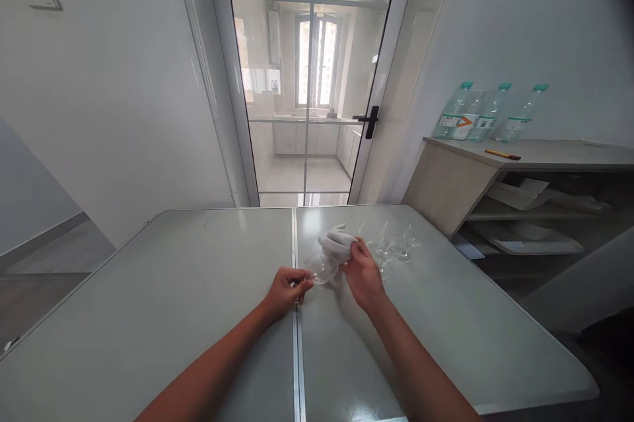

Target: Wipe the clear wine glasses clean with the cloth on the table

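My left hand [287, 288] pinches the stem of a clear wine glass [321, 270], holding it on its side just above the grey table [173, 290]. My right hand [363, 273] grips a white cloth [337, 242] pressed against the glass's bowl. Both hands are closed and sit near the table's middle seam. Several more clear glasses [393, 244] stand just right of my right hand.
A glass door [312, 78] with a black handle [370, 120] stands behind the table. At the right is a wooden shelf unit [520, 164] with three water bottles [488, 115] on top and papers inside. White walls on both sides.
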`<control>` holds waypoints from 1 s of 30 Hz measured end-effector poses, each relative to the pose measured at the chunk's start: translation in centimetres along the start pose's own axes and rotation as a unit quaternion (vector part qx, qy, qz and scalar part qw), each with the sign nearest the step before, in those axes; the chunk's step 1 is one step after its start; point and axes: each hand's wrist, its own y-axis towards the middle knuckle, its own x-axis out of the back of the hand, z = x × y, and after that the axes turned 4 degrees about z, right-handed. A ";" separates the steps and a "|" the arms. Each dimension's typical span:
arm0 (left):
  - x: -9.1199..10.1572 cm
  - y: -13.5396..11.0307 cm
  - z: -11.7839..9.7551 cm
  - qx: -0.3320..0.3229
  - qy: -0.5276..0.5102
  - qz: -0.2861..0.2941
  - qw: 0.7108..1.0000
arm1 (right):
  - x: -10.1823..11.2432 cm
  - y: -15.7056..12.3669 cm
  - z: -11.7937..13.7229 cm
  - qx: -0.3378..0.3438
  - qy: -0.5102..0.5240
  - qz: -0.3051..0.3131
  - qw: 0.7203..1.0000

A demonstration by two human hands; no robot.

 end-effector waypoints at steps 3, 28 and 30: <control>-0.5 -0.5 0.0 0.009 -0.009 0.043 0.999 | -1.5 -0.9 -0.6 -0.091 0.030 0.109 0.989; 0.0 -0.3 0.7 -0.168 0.362 -0.047 0.916 | -1.4 -1.7 2.7 0.306 -0.567 0.337 0.687; -0.1 -0.5 0.8 -0.231 0.411 -0.015 0.882 | -1.1 -1.6 2.5 0.263 -0.547 0.346 0.716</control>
